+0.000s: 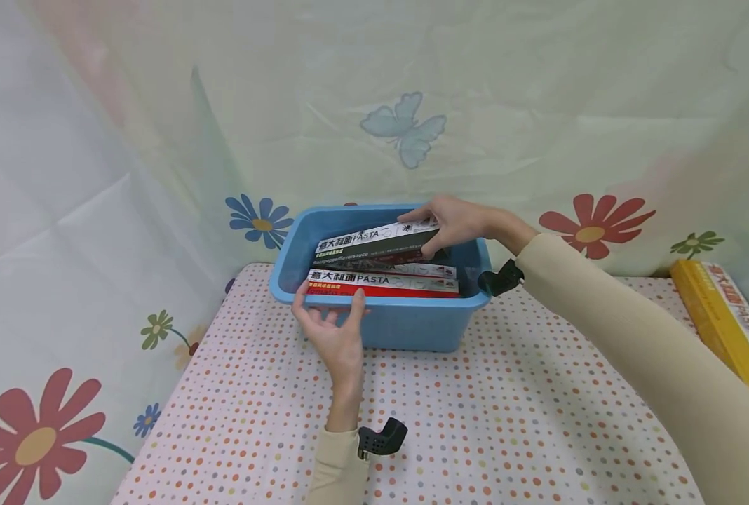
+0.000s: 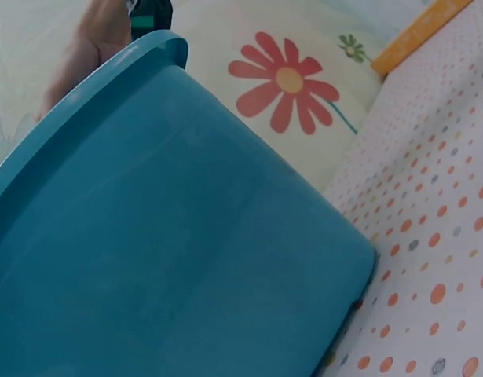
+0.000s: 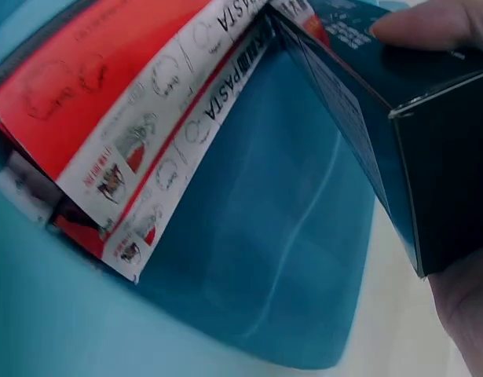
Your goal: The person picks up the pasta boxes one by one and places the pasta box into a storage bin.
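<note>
A blue plastic bin [image 1: 412, 326] stands on the dotted cloth with pasta boxes inside. My right hand [image 1: 456, 221] grips the right end of a black pasta box [image 1: 374, 247], thumb on one side and fingers on the other. That box is tilted, its right end raised above the bin floor in the right wrist view. My left hand [image 1: 335, 337] holds the bin's front rim near its left corner, thumb and index finger reaching over the rim. Beside the front wall lies a red and white pasta box [image 1: 387, 283], against a second red and white box [image 3: 186, 177].
A yellow pasta box [image 1: 724, 330] lies at the table's right edge. The dotted tablecloth [image 1: 475, 428] spreads in front of the bin. Behind it hangs a flowered curtain [image 1: 513, 140]. A black camera [image 1: 501, 278] on the right wrist is close to the bin's right rim.
</note>
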A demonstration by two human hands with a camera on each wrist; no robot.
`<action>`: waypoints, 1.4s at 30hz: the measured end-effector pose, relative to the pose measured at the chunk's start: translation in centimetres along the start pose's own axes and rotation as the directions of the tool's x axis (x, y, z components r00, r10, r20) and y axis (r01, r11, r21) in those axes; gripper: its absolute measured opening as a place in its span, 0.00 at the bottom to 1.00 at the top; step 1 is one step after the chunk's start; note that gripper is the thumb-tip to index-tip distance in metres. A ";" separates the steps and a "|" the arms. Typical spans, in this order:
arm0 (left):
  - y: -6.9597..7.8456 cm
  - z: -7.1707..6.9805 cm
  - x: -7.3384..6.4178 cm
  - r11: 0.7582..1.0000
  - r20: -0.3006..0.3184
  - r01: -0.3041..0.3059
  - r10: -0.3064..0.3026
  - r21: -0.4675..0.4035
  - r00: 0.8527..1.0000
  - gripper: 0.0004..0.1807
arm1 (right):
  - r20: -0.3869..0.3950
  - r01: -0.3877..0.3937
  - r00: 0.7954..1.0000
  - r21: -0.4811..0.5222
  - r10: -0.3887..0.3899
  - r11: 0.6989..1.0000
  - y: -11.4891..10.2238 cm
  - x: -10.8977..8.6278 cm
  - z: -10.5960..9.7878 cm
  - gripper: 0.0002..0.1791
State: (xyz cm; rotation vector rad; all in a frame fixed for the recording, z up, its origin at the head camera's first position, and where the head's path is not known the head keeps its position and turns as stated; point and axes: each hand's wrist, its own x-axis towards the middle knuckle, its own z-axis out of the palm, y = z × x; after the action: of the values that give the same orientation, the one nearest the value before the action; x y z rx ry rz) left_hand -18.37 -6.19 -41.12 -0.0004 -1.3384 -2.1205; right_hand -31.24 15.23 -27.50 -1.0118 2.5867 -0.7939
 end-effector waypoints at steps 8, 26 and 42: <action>0.1 -0.2 0.2 1.000 0.000 -0.016 0.016 -0.006 1.000 0.46 | 0.040 -0.010 0.999 0.039 0.008 0.999 1.2 0.8 -0.3 0.41; 0.1 -0.2 0.0 1.000 0.009 -0.019 0.019 -0.001 1.000 0.46 | 0.054 -0.076 0.996 0.043 0.073 0.996 2.0 0.5 -0.4 0.42; 0.2 0.0 -0.3 1.000 0.017 0.002 -0.002 0.002 1.000 0.47 | -0.004 -0.022 1.000 0.219 0.024 0.975 2.2 -0.5 -0.4 0.39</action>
State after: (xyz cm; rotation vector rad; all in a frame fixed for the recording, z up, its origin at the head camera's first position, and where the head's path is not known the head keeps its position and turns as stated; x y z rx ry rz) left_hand -18.04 -6.13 -41.06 -0.0170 -1.3507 -2.1253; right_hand -32.26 17.09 -28.47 -0.9127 2.4442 -1.0511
